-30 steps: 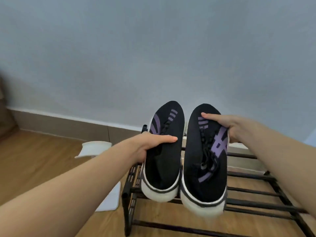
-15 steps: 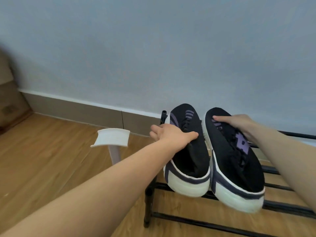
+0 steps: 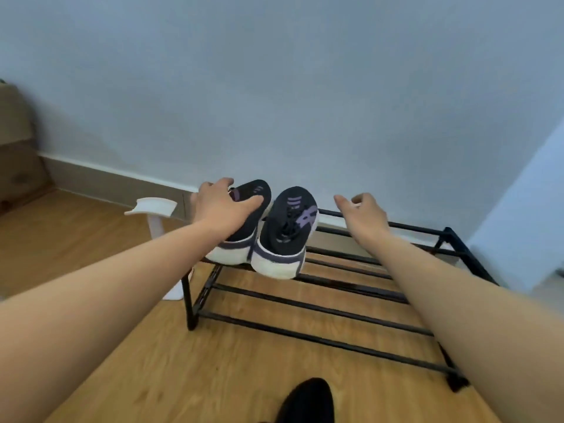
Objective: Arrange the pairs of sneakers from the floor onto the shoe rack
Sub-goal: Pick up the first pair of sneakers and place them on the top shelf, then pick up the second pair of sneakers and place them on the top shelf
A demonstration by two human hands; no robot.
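- fingers [image 3: 213, 188] of left hand [image 3: 224, 209] curled over left shoe [image 3: 258, 193], thumb across its upper: gripping.
- right hand [image 3: 366, 216] holds nothing; fingers loosely bent and apart, near right shoe [image 3: 290, 230], not touching it.
- wall [image 3: 274, 87]: pale blue, behind rack.
- floor [image 3: 91, 245]: wood.
- rack [image 3: 187, 303]: black bars, set against wall.
- both shoes: side by side on top tier, left end, toes toward wall.
- white stand [image 3: 152, 206]: just left of rack.

Your left hand [image 3: 222, 209] and right hand [image 3: 364, 216] are bare, like both forearms [image 3: 122, 285]; black footwear [image 3: 306, 401] covers your foot.
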